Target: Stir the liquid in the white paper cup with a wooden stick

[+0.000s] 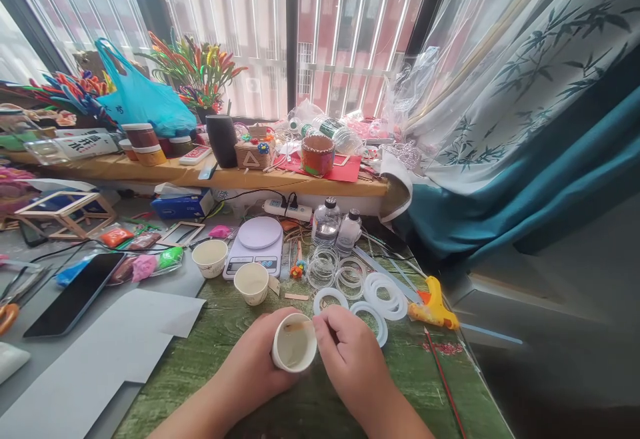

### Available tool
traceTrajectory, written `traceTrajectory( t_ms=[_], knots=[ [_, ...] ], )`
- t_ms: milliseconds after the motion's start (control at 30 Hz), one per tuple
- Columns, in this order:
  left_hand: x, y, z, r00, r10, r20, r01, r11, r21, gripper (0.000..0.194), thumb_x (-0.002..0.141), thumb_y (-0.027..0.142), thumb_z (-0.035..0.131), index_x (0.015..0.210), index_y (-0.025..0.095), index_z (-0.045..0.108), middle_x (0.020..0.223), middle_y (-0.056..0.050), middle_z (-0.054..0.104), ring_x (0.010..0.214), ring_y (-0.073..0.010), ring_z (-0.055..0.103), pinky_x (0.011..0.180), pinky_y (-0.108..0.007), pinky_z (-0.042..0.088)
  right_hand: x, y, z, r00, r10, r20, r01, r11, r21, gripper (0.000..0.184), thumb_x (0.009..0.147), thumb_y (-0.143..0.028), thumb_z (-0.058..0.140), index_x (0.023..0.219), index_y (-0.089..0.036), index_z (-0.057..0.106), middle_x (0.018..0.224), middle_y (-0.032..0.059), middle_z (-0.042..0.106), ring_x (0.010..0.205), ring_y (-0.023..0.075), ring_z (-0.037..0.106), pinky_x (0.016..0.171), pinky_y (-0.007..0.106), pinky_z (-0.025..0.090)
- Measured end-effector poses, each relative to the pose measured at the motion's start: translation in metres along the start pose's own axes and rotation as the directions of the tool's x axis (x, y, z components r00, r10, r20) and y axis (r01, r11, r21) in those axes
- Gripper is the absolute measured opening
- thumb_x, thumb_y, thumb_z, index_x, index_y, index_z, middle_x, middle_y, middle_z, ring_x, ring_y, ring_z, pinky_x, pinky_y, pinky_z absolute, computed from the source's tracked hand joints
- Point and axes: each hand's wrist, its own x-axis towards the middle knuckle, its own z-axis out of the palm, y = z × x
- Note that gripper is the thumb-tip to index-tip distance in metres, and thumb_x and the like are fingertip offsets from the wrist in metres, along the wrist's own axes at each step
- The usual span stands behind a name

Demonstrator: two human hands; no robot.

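One paper cup (294, 343) — in left hand (253, 359), right hand (350, 359) at rim.

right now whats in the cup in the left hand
A wooden stir stick and pale liquid in the paper cup; the right hand's fingers cover the stick's end, the liquid the cup's floor.

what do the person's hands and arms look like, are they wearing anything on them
The left hand and right hand are bare, with no gloves, rings or watch showing. The left forearm and right forearm are bare too, with no sleeves in view.
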Motion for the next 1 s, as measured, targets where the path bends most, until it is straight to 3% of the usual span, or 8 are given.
traceTrajectory(
  t_ms=[100, 233, 600, 700, 1000],
  knots=[
    [0.0009, 0.0027, -0.0005, 1.0, 0.002, 0.01, -0.002, 1.0, -0.007, 0.036, 0.076, 0.023, 0.077, 0.112, 0.024, 0.072, 0.106, -0.006, 0.079, 0.093, -0.0262, 0.073, 0.085, -0.034, 0.059, 0.0001, 0.0, -0.0024, 0.997, -0.072, 0.001, 0.072, 0.997, -0.032, 0.035, 0.106, -0.032, 0.043, 0.073, -0.024, 0.036, 0.071, -0.0011, 0.048, 0.067, 0.0173, 0.045, 0.064, 0.032, 0.028],
    [0.0017, 0.003, 0.0008, 1.0, 0.022, -0.022, -0.022, 1.0, 0.0, 0.031, 0.078, 0.023, 0.075, 0.11, 0.024, 0.073, 0.107, -0.007, 0.08, 0.095, -0.026, 0.074, 0.086, -0.034, 0.059, -0.0009, -0.0013, -0.0021, 0.996, -0.008, 0.087, 0.006, 1.0, 0.026, 0.035, 0.102, -0.03, 0.047, 0.07, -0.024, 0.035, 0.067, -0.0027, 0.045, 0.063, 0.0158, 0.043, 0.06, 0.031, 0.026],
    [0.0026, 0.0055, -0.0001, 0.999, 0.041, -0.015, -0.041, 0.999, -0.002, 0.025, 0.08, 0.021, 0.074, 0.105, 0.025, 0.073, 0.102, -0.005, 0.079, 0.089, -0.0247, 0.073, 0.082, -0.032, 0.058, -0.0017, -0.0017, 0.0033, 0.999, -0.022, 0.031, 0.023, 0.999, -0.03, 0.035, 0.102, -0.032, 0.047, 0.069, -0.023, 0.036, 0.066, -0.0021, 0.047, 0.062, 0.0154, 0.042, 0.059, 0.031, 0.025],
    [0.0017, 0.004, 0.0007, 0.999, 0.047, -0.024, -0.047, 0.999, -0.001, 0.026, 0.079, 0.022, 0.074, 0.105, 0.026, 0.073, 0.103, -0.005, 0.079, 0.09, -0.025, 0.074, 0.082, -0.032, 0.059, -0.0013, -0.0008, 0.0036, 0.998, -0.022, 0.065, 0.021, 1.0, 0.013, 0.033, 0.101, -0.031, 0.048, 0.07, -0.023, 0.039, 0.068, -0.0017, 0.05, 0.064, 0.0154, 0.045, 0.06, 0.03, 0.027],
    [0.0016, 0.0023, 0.001, 0.998, 0.05, -0.031, -0.049, 0.998, 0.028, 0.032, 0.078, 0.021, 0.074, 0.11, 0.026, 0.074, 0.108, -0.006, 0.081, 0.094, -0.0257, 0.074, 0.085, -0.034, 0.06, -0.0022, -0.0009, 0.0043, 0.999, -0.02, -0.027, 0.022, 0.997, 0.075, 0.033, 0.101, -0.033, 0.05, 0.07, -0.023, 0.045, 0.067, -0.0021, 0.05, 0.063, 0.0149, 0.046, 0.06, 0.029, 0.03]
  ],
)
